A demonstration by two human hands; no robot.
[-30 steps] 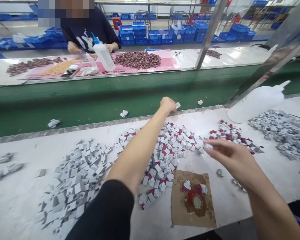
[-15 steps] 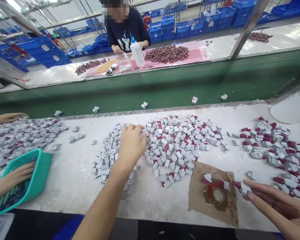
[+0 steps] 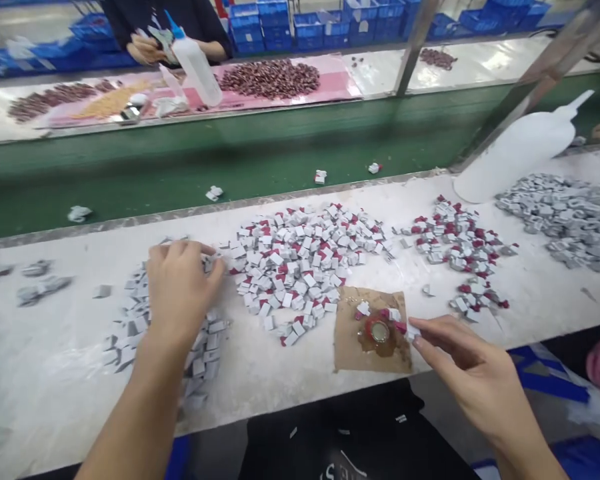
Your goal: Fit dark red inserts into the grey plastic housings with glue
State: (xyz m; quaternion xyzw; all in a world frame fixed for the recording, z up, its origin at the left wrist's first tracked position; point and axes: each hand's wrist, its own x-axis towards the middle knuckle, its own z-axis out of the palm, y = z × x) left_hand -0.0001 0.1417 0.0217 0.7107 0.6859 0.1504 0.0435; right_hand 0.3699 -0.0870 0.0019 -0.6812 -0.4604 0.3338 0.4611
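Note:
My left hand (image 3: 183, 283) reaches over a pile of small grey plastic pieces (image 3: 135, 317). Its fingers are bent down and drawn toward the thumb; the fingertips are partly hidden, so what they hold cannot be made out. My right hand (image 3: 465, 367) pinches a small white-and-red plastic piece (image 3: 412, 329) between thumb and fingertips, at the right edge of a brown cardboard sheet (image 3: 347, 350). On that cardboard lies a round cap (image 3: 379, 331) amid a wet brown stain, with a couple of similar pieces beside it. Between my hands spreads a heap of white-and-red pieces (image 3: 300, 257).
More white-and-red pieces (image 3: 460, 240) lie to the right, beside a leaning white squeeze bottle (image 3: 517, 153) and grey parts (image 3: 570, 217). Beyond a green conveyor belt (image 3: 270, 150) carrying several pieces, a co-worker (image 3: 167, 33) sits at a pink mat (image 3: 337, 73).
The view has swung to the right, so the green basket and the neighbour's hands at left are out of sight. My left hand stays at the grey pile; my right still pinches its piece.

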